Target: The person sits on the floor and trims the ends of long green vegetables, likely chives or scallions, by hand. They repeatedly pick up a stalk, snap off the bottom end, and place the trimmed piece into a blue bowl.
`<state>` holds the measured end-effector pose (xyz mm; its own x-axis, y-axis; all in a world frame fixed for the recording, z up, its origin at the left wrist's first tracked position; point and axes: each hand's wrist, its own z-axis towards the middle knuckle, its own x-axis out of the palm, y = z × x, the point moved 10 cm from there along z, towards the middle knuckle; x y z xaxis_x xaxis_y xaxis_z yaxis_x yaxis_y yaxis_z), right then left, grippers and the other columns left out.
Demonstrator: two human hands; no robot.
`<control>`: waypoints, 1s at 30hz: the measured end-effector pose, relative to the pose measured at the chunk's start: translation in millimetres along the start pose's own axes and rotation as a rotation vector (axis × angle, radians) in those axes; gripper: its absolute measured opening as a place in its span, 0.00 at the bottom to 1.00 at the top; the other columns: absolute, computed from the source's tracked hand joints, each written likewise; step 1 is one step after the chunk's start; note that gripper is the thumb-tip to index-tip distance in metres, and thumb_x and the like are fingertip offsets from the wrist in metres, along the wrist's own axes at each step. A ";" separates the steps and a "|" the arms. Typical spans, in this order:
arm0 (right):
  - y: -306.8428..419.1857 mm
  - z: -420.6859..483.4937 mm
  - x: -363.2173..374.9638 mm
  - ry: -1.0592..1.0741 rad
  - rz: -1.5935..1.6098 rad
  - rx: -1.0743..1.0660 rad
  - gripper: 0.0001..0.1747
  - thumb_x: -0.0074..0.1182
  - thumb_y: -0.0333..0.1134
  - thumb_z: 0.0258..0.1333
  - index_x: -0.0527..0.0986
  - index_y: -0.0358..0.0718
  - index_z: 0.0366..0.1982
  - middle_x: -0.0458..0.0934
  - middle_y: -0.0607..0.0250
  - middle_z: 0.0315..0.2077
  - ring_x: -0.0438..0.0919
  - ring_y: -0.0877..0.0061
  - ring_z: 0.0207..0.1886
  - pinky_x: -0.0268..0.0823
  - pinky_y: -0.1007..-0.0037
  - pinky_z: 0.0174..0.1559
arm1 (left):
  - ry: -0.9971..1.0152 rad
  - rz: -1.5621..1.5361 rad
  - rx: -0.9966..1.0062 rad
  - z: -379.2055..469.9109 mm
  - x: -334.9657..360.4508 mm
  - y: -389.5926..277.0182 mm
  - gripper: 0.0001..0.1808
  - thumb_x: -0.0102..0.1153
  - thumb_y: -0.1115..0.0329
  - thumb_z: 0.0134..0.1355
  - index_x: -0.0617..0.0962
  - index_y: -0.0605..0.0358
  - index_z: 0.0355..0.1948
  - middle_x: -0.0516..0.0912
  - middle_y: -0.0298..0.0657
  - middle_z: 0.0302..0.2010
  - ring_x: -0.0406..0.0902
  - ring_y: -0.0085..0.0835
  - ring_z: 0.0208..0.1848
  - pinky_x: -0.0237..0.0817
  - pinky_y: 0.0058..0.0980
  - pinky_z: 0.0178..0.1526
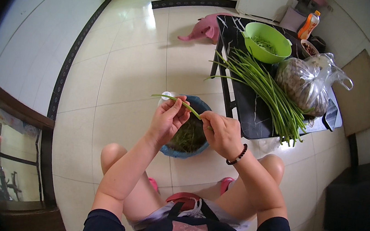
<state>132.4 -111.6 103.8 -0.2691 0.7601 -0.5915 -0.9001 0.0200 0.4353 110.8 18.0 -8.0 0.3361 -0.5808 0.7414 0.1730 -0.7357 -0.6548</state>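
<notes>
A long green stem [190, 108] stretches between my two hands. My left hand [170, 117] pinches it between thumb and fingers, and one end sticks out to the left. My right hand [221, 130], with a dark bead bracelet [237, 155] at the wrist, grips the other end. Below both hands stands a round bin with a blue liner [180, 154], holding green scraps [187, 136]. A bunch of similar green stems [267, 94] lies on the black marble-patterned table [250, 120] to the right. Cut green pieces [264, 45] sit in a green plastic basin [270, 58] there.
A filled clear plastic bag [303, 85], a phone [330, 114], a small bowl [309, 47] and an orange-labelled bottle [309, 25] stand or lie on the table. A pink elephant-shaped object [207, 28] is beyond its left edge. A white cap [166, 95] shows behind my left hand.
</notes>
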 end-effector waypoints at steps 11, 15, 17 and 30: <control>6.7 -3.7 24.3 0.066 0.062 -0.039 0.14 0.53 0.21 0.39 0.69 0.38 0.34 0.73 0.62 0.20 0.74 0.66 0.20 0.65 0.72 0.21 | 0.088 0.156 -0.083 -4.7 5.9 4.5 0.11 0.51 0.69 0.60 0.72 0.60 0.43 0.77 0.34 0.32 0.75 0.20 0.34 0.69 0.18 0.38; 1.9 1.7 18.7 0.024 0.089 0.005 0.13 0.52 0.21 0.40 0.69 0.38 0.33 0.73 0.61 0.19 0.74 0.66 0.20 0.66 0.72 0.22 | 0.117 0.219 -0.135 -8.5 8.4 8.9 0.12 0.52 0.69 0.60 0.72 0.60 0.44 0.77 0.33 0.33 0.75 0.20 0.36 0.70 0.19 0.40; -7.6 2.2 18.7 0.034 0.079 0.088 0.09 0.52 0.28 0.46 0.70 0.41 0.33 0.75 0.60 0.22 0.75 0.63 0.24 0.67 0.69 0.25 | 0.135 0.234 -0.158 -9.8 9.0 11.3 0.12 0.52 0.69 0.60 0.72 0.60 0.44 0.77 0.33 0.33 0.76 0.20 0.36 0.70 0.19 0.41; -77.3 -2.9 -66.1 -0.558 0.116 0.427 0.04 0.49 0.26 0.54 0.72 0.34 0.34 0.75 0.64 0.24 0.67 0.85 0.21 0.60 0.83 0.24 | 0.091 0.385 -0.190 -12.7 -6.2 16.4 0.08 0.50 0.71 0.60 0.73 0.59 0.40 0.77 0.32 0.30 0.74 0.18 0.33 0.68 0.17 0.37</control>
<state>218.7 -165.3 107.3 -0.0371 0.9896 -0.1391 -0.6324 0.0845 0.7700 99.8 5.1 -21.4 0.2578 -0.8476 0.4638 -0.1255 -0.5053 -0.8537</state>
